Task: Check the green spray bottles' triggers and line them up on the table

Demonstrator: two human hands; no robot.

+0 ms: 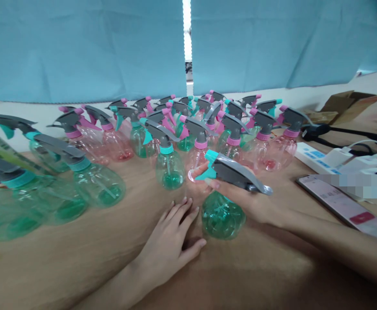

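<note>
My right hand [240, 196] is wrapped around the neck of a green spray bottle [224, 219], below its grey and turquoise trigger head [230, 170]. The bottle tilts slightly, and the hand hides its neck. Whether its base touches the table is hard to tell. To its left, my left hand [174, 234] lies palm down on the table, fingers stretched and thumb apart, holding nothing. Just beyond the two hands stand a green spray bottle [171, 170] with a turquoise collar and a pink spray bottle [199, 155].
Several pink and green spray bottles [117, 140] crowd the back. More green bottles [98, 185] stand at the left. On the right are a phone [343, 206], a white power strip [314, 157] with chargers, black cables and a cardboard piece [346, 107]. A blue curtain [94, 47] hangs behind.
</note>
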